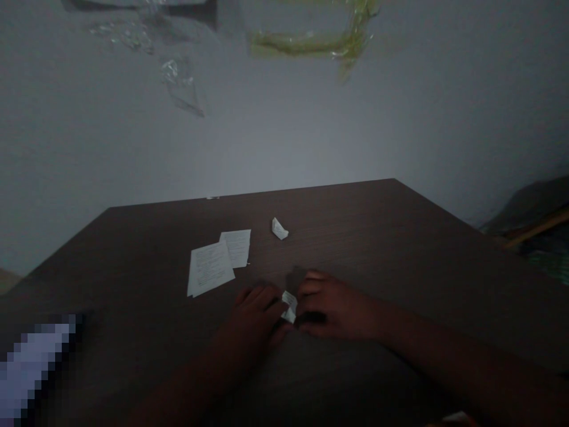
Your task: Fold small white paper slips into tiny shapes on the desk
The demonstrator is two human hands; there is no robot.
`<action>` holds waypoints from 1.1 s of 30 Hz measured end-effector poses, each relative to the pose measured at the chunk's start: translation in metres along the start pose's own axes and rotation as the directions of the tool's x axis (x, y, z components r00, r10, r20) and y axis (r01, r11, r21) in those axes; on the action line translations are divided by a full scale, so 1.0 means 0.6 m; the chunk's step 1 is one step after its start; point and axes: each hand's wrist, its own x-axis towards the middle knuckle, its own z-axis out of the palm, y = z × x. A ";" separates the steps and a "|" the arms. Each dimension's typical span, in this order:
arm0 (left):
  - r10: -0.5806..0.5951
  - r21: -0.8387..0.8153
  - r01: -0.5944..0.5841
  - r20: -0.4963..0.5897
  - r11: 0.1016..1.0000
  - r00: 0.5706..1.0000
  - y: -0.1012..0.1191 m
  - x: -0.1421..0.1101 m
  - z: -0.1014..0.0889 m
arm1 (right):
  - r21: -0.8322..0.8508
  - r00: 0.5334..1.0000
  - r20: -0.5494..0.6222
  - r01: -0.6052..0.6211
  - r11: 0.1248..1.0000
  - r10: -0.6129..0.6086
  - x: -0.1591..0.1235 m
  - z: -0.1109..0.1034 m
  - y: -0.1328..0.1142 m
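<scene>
A small folded piece of printed paper (290, 301) lies between my two hands, just above the dark wooden table (400, 237). My left hand (260, 308) has its thumb and forefinger closed on the paper's left side. From the right, my right hand (335, 305) curls its fingers against the paper's right edge, with the thumb low near its bottom corner. Parts of the paper are hidden behind the fingertips. Beyond the hands sits another small folded paper piece (280, 229), standing slightly off the tabletop.
Left of centre lie overlapping printed sheets (211, 270), with another sheet (239, 248) partly beneath them. A pixelated, bright slab-like object (35, 362) is at the lower left. The table's back edge meets a wall (275, 136) bearing tape remnants (306, 44).
</scene>
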 end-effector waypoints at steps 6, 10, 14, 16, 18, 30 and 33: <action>0.099 -0.017 -0.101 -0.063 0.995 0.993 -0.016 0.001 0.001 | -0.016 0.998 -0.037 -0.058 0.998 0.057 0.002 0.013 0.011; 0.127 -0.011 -0.128 -0.082 0.992 0.988 -0.022 0.001 0.008 | -0.050 0.999 -0.038 -0.041 0.998 0.039 0.003 0.021 0.013; 0.058 -0.063 -0.066 -0.119 0.996 0.991 -0.029 -0.001 0.013 | 0.002 0.996 -0.076 -0.051 0.999 0.051 0.004 0.019 0.011; -0.010 -0.140 -0.006 -0.114 0.990 0.993 -0.033 0.000 0.012 | 0.050 0.993 -0.080 -0.077 0.996 0.081 0.004 0.016 0.009; -0.059 -0.204 0.037 -0.101 0.978 0.993 -0.037 0.001 0.009 | 0.076 0.991 -0.075 -0.108 0.991 0.114 0.005 0.015 0.006; -0.218 -0.361 0.137 -0.196 0.922 0.956 -0.015 -0.004 -0.013 | 0.204 0.929 -0.316 -0.134 0.970 0.195 -0.003 0.036 -0.008; -0.203 -0.395 0.093 -0.246 0.914 0.948 -0.021 -0.006 -0.010 | 0.303 0.907 -0.359 -0.110 0.947 0.220 -0.001 0.031 -0.010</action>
